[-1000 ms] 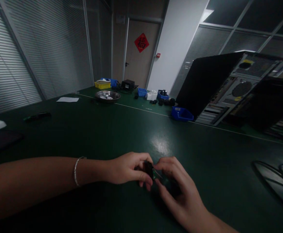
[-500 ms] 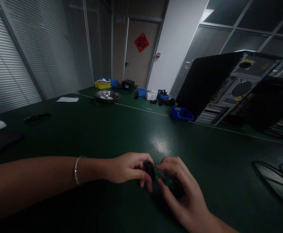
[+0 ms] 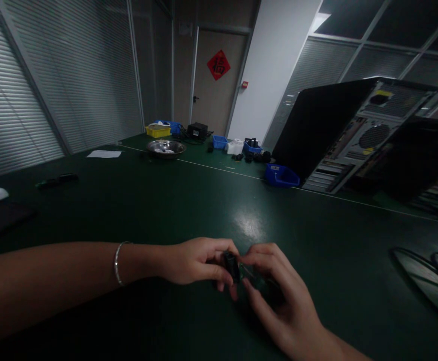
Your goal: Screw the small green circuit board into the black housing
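Observation:
In the head view my left hand (image 3: pixel 200 263), with a silver bracelet at its wrist, is closed around a small black block-shaped part (image 3: pixel 231 265). Thumb and fingers press it from both sides. A thin, dark green piece (image 3: pixel 246 273) sits against the black part's right side; its kind is too dark to tell. Coming from the lower right, my right hand (image 3: pixel 284 296) is curled, its thumb and index fingertips at the green piece. Its palm side lies in shadow, and whatever is under the fingers is partly hidden. Both hands are just above the green tabletop (image 3: pixel 159 210).
Far back stand a metal bowl (image 3: pixel 166 155), a yellow bin (image 3: pixel 158 132) and a blue bin (image 3: pixel 282 176). A tilted-looking computer tower (image 3: pixel 332 135) is at right. A black cable (image 3: pixel 422 291) lies near the right edge; a green-and-black item (image 3: pixel 56 180) lies left.
The black part in my left hand has turned slightly, showing more of its face. Both hands stay nearly in place, and the right fingertips have shifted slightly left.

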A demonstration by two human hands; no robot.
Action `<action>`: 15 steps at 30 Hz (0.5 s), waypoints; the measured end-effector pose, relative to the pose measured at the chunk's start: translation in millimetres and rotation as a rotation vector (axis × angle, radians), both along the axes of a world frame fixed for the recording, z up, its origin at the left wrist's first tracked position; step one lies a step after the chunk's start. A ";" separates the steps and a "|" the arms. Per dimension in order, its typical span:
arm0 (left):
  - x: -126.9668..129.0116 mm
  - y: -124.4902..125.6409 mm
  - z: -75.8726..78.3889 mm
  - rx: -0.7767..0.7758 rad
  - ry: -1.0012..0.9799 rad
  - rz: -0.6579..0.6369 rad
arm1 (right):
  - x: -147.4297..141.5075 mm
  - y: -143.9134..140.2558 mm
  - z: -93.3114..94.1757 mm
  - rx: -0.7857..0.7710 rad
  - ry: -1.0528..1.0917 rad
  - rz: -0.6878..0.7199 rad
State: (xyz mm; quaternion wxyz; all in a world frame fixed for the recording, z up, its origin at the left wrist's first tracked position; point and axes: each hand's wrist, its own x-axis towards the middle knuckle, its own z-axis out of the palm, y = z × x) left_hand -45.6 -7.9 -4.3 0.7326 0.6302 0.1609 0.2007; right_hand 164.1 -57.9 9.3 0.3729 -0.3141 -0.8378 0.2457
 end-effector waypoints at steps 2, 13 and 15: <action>0.2 0.0 0.6 0.015 0.010 -0.007 | -0.2 0.6 0.1 -0.012 -0.009 0.011; 0.1 -0.8 1.0 0.060 0.055 0.026 | -0.4 -1.5 -0.8 -0.050 -0.030 0.022; 0.6 -1.0 0.3 0.069 0.055 0.031 | 0.2 -1.7 -1.2 -0.034 -0.041 0.017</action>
